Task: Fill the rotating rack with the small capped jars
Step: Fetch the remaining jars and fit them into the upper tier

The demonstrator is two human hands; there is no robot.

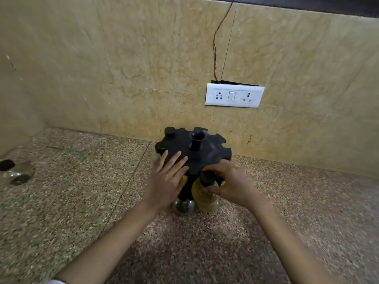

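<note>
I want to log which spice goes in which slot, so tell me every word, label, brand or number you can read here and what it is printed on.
None can be read.
Rack: plain black, no lettering visible.
Jar in the right hand: no label visible; blurred.
Jars at the far left: too blurred to tell.
Switch plate: sockets and switches only, no legible marking.

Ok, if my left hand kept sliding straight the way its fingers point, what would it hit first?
Probably the rack's central post: the left hand lies flat on the rack top, fingers aimed roughly at it, though the line is hard to judge.
</note>
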